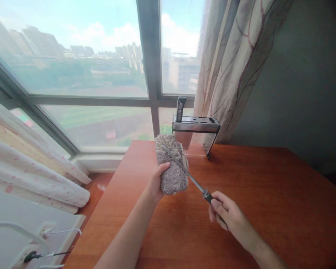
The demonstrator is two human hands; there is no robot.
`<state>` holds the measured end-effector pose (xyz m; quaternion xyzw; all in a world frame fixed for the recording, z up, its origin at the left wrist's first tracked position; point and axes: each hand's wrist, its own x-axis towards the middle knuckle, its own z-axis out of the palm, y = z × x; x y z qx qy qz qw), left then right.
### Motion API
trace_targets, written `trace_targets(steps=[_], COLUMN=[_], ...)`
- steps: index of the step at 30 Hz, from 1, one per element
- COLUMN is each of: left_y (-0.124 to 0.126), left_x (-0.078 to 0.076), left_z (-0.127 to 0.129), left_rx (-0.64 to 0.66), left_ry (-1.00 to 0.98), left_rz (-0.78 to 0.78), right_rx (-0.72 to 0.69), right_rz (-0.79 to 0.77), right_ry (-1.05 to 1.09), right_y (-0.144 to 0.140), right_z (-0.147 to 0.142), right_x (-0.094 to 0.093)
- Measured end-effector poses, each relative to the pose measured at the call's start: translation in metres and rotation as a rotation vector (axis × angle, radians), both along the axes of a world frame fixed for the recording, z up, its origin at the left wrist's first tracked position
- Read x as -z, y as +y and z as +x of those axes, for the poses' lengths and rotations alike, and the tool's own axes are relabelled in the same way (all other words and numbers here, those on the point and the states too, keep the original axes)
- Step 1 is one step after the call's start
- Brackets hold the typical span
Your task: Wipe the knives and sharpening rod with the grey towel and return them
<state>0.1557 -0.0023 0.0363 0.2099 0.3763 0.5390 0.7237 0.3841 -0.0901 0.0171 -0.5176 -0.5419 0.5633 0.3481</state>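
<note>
My left hand (158, 182) grips a folded grey, fluffy cloth (173, 181) from its left side, thumb on the front face. In my right hand (222, 211) is the black handle of a sharpening steel (194, 180), a long thin metal rod with a guard. The rod slants up and to the left, its tip lying over the cloth's front. Behind the cloth stands a knife block (197, 125) with clear sides and a slotted top. One black-handled knife (180, 108) sticks up from its left slot.
Everything is over a reddish-brown wooden table (257, 194). A large window (100, 74) lies beyond it, with patterned curtains (226, 67) on the right and more at left. Wall sockets (30, 250) with plugs and cables are at lower left.
</note>
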Motion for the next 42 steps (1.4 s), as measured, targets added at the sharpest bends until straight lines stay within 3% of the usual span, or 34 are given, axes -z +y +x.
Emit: trace_targets(steps=[3,6,9,13,19,27,30,37,42], left_y=[-0.001,-0.003,-0.004,-0.006,-0.007,-0.006,-0.006,-0.004,-0.006], left_x=[0.001,0.002,0.003,0.005,0.004,0.002,0.002,0.005,0.004], left_z=[0.001,0.002,0.004,0.005,0.003,0.004,0.005,0.005,0.007], left_rx=[0.035,0.109,0.163,0.207,0.236,0.247,0.253,0.210,0.216], left_ry=[0.012,0.058,0.090,0.105,0.098,0.059,0.066,0.071,0.089], left_rz=[0.017,0.041,0.057,0.091,0.104,0.097,0.072,0.043,0.079], right_rx=[-0.001,-0.037,-0.023,0.110,0.306,0.517,0.441,0.058,0.075], right_rz=[-0.052,-0.039,0.124,0.382,0.659,0.599,0.650,0.721,0.745], right_ry=[0.055,-0.044,-0.210,-0.479,-0.652,-0.598,-0.588,-0.539,-0.536], right_y=[0.003,0.012,0.023,0.034,0.031,0.015,0.011,0.009,0.016], right_z=[0.002,0.011,0.023,0.034,0.038,0.039,0.033,0.022,0.029], right_x=[0.002,0.005,0.003,0.000,0.016,0.033,0.031,0.021,0.025])
